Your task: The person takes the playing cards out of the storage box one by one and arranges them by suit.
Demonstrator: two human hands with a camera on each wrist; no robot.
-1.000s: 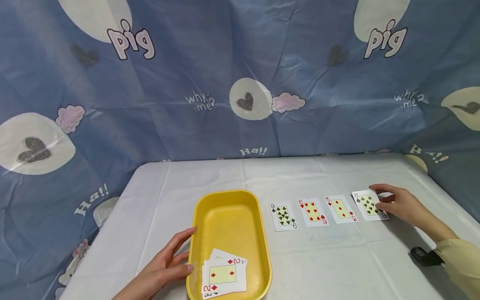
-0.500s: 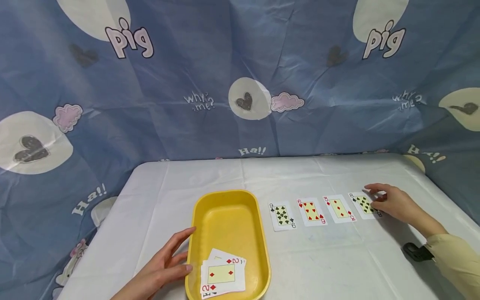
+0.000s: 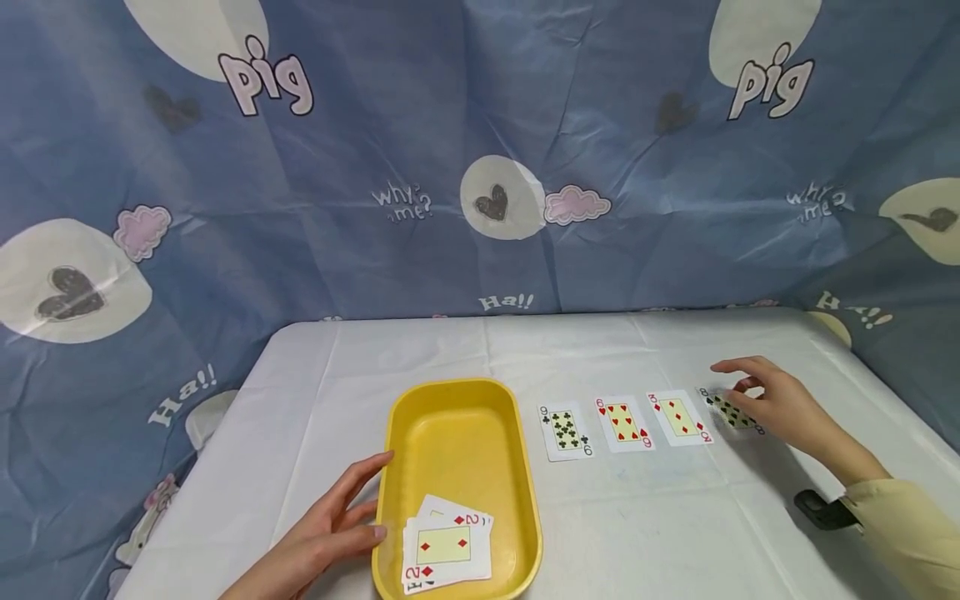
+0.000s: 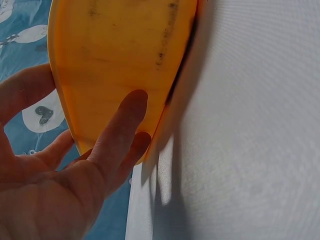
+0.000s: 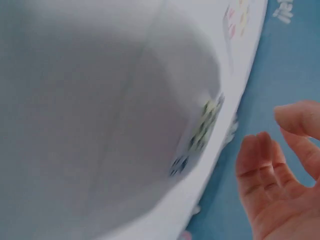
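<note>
At the left side of a yellow plastic tray [image 3: 450, 442], my left hand [image 3: 330, 525] rests with spread fingers. Its fingers touch the outer wall in the left wrist view. Inside the tray lies a small pile of playing cards, a two of diamonds [image 3: 444, 546] on top and the ones beneath mostly hidden. My right hand [image 3: 783, 412] hovers over the eight of spades [image 3: 742, 421] with loosely bent fingers, holding nothing. The hand partly covers that card in the head view. In the right wrist view the hand [image 5: 280, 185] is apart from the card, which is blurred.
Left of the eight, the three of diamonds [image 3: 681, 418], six of hearts [image 3: 626, 423] and nine of clubs [image 3: 566, 431] lie face up in a row. A white cloth [image 3: 645, 533] covers the table. Behind it hangs a blue printed curtain [image 3: 360, 250].
My right hand slid the eight of spades left, closer to the three of diamonds, then let it go and lifted away to the left. The left hand stayed at the tray.
</note>
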